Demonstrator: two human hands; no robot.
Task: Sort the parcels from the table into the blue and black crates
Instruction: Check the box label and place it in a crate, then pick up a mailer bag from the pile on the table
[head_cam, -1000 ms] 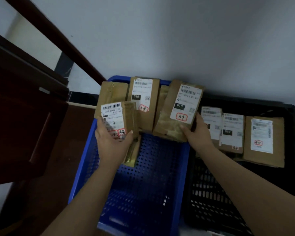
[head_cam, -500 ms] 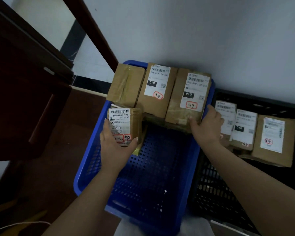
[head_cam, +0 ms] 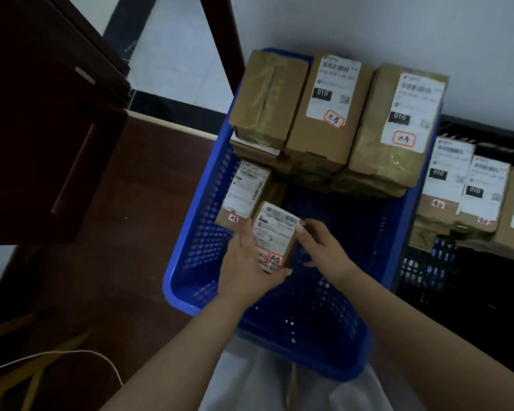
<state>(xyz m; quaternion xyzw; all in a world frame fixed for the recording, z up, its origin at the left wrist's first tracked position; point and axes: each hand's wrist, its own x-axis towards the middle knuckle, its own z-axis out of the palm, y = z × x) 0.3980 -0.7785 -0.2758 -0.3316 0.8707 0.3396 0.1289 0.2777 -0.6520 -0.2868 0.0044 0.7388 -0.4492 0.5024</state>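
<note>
A small brown parcel [head_cam: 272, 237] with a white label is held over the blue crate [head_cam: 187, 277]. My left hand [head_cam: 247, 268] grips its near end from below. My right hand [head_cam: 321, 250] pinches its right edge with the fingertips. Another small labelled parcel [head_cam: 244, 195] lies in the crate's left side just beyond. Three larger brown parcels [head_cam: 330, 114] are stacked on others at the crate's far end. The black crate [head_cam: 457, 292] stands to the right and holds several labelled parcels [head_cam: 463, 191] at its far end.
A dark wooden table [head_cam: 42, 129] stands at the left, with a slanted wooden beam [head_cam: 220, 40] behind the blue crate. A white wall runs along the back. A white cable [head_cam: 72, 355] lies on the dark floor at lower left.
My right hand left the large parcel at the crate's far end and came to the small parcel. My left hand drew that parcel nearer, uncovering another small parcel behind it.
</note>
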